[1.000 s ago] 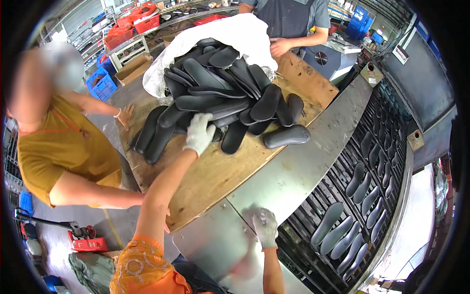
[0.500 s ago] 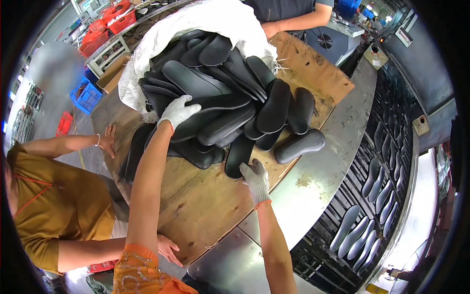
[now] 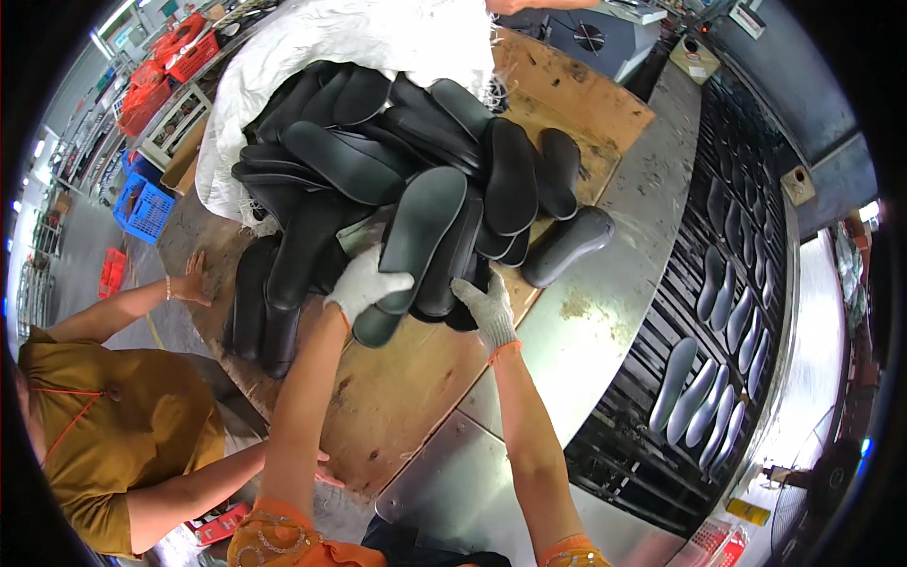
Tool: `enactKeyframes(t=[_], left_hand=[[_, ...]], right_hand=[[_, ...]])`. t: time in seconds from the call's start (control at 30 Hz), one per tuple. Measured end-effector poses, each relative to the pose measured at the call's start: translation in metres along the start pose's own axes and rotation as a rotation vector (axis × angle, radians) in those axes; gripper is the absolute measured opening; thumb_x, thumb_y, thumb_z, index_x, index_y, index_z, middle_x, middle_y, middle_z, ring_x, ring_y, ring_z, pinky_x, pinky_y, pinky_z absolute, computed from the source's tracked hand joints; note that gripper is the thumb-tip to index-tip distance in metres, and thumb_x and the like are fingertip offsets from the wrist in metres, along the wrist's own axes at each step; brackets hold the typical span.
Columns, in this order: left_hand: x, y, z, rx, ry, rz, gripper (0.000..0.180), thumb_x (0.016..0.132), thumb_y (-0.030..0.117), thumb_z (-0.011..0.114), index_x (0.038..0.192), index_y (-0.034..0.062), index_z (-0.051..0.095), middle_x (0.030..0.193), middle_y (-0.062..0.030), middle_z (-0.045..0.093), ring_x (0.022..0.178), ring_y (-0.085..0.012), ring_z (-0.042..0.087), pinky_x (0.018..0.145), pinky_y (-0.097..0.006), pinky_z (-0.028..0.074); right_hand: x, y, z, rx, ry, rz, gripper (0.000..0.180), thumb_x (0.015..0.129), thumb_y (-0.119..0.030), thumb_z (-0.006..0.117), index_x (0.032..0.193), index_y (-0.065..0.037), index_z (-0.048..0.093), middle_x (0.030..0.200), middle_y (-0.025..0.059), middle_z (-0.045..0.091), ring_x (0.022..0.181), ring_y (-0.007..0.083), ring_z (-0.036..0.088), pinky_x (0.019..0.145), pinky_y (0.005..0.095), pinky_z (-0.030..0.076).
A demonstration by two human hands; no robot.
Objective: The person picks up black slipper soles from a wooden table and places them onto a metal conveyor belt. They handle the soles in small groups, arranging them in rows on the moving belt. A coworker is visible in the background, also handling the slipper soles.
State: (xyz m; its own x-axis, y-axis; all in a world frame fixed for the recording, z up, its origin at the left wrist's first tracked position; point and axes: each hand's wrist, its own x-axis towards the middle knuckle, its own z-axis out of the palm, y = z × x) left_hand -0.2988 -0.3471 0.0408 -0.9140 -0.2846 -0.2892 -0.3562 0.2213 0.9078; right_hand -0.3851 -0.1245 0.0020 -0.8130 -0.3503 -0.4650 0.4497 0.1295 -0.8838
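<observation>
"Where do we find the piece in hand?"

"Near the middle of the frame: a dark green-black, foot-shaped insole of smooth, foam-like material, slanting up to the right over the pile. Our left hand, in a white knitted glove, is closed around its lower part, thumb across the face, fingers mostly hidden at the left edge."

"Why there?"

"Probably because that end juts clear of the heap, so we can pinch it without digging under its neighbours."

"And our right hand?"

"Also gloved in white, half open, just right of centre, at the lower ends of the loose black foot-shaped insoles. We cannot tell whether it grips one; perhaps it steadies them."

"Why do they sprawl so?"

"They seem to spill from the crumpled white woven sack at upper left onto the brown wooden counter, which keeps them within our reach. At the right of the frame, shiny dark insoles lie in rows on a black slatted metal rack, presumably spaced so none covers another."
</observation>
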Motion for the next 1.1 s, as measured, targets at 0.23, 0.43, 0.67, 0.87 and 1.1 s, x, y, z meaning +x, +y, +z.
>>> enactKeyframes(t=[0.23,0.43,0.67,0.87,1.1], left_hand=[[-0.115,-0.032,0.108,-0.239,-0.031,-0.096,0.050,0.076,0.021,0.079,0.121,0.0014,0.067,0.109,-0.0122,0.074,0.101,-0.0223,0.070,0.091,-0.037,0.054],[-0.224,-0.049,0.175,-0.125,-0.057,-0.346,0.054,0.074,0.028,0.082,0.121,0.0035,0.071,0.115,-0.0155,0.075,0.108,-0.0275,0.071,0.095,-0.040,0.054],[-0.319,-0.045,0.228,-0.057,-0.155,-0.398,0.054,0.078,0.026,0.081,0.125,0.0039,0.067,0.114,-0.0167,0.074,0.109,-0.0303,0.071,0.095,-0.040,0.054],[-0.364,-0.059,0.264,-0.039,-0.052,-0.454,0.053,0.080,0.026,0.078,0.126,0.0025,0.065,0.115,-0.0163,0.074,0.107,-0.0286,0.071,0.096,-0.040,0.053],[-0.371,-0.014,0.265,-0.032,-0.004,-0.416,0.049,0.087,0.025,0.074,0.127,-0.0015,0.064,0.115,-0.0125,0.073,0.105,-0.0225,0.068,0.096,-0.037,0.052]], right_hand=[[-0.075,0.067,-0.100,-0.088,-0.069,-0.012,0.091,0.070,-0.029,0.087,0.144,0.005,0.047,0.125,0.0179,0.067,0.113,0.0252,0.065,0.099,0.0367,0.052],[-0.203,0.090,-0.150,-0.053,-0.049,0.066,0.088,0.069,-0.028,0.085,0.142,0.005,0.049,0.122,0.0184,0.068,0.110,0.0248,0.066,0.098,0.0373,0.052],[-0.332,0.120,-0.192,-0.316,0.110,-0.028,0.085,0.071,-0.026,0.084,0.144,0.000,0.049,0.122,0.0154,0.068,0.115,0.0248,0.065,0.101,0.0365,0.049],[-0.389,0.134,-0.216,-0.397,0.159,-0.126,0.065,0.080,-0.007,0.071,0.142,-0.002,0.053,0.124,0.0136,0.067,0.115,0.0230,0.064,0.101,0.0357,0.048],[-0.362,0.146,-0.235,0.186,-0.090,0.140,0.051,0.089,-0.010,0.065,0.136,0.006,0.057,0.119,0.0111,0.069,0.104,0.0157,0.064,0.094,0.0317,0.051]])
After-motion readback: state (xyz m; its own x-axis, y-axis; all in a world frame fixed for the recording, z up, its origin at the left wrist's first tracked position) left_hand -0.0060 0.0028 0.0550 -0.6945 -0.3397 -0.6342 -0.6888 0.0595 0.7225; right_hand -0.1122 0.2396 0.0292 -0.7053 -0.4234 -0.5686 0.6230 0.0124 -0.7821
